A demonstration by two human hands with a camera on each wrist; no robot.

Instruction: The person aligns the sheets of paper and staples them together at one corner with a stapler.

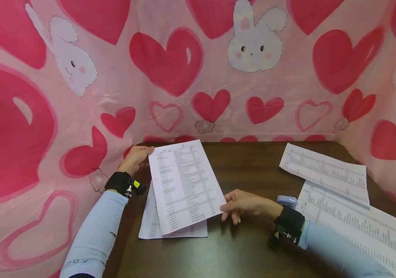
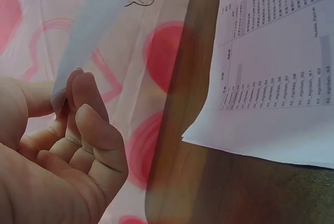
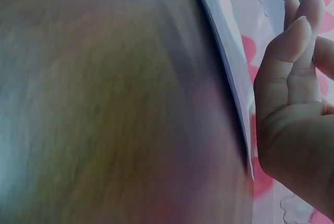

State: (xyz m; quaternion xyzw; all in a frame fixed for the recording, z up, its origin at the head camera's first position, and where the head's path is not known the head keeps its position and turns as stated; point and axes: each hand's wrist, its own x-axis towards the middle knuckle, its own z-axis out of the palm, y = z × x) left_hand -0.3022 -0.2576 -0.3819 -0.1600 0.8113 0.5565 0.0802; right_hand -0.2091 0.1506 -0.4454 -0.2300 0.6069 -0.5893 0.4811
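Note:
A printed sheet of paper (image 1: 187, 185) is held up at a tilt above the table. My left hand (image 1: 135, 159) pinches its upper left corner, and my right hand (image 1: 241, 204) pinches its right edge near the lower corner. Beneath it, partly covered, lies a stack of printed sheets (image 1: 149, 227). In the left wrist view, thumb and fingers of the left hand (image 2: 62, 156) grip the paper's corner, with the stack (image 2: 271, 78) to the right. The right wrist view shows the right hand (image 3: 292, 93) beside the stack's white edge (image 3: 224, 46); the held sheet's grip is mostly hidden there.
On the right of the dark wooden table (image 1: 246, 166), a printed sheet (image 1: 326, 173) overlaps another printed paper (image 1: 357, 227) nearer me. A small lavender object (image 1: 287, 200) shows by my right wrist. Pink heart-and-rabbit cloth (image 1: 170, 85) encloses the back and sides.

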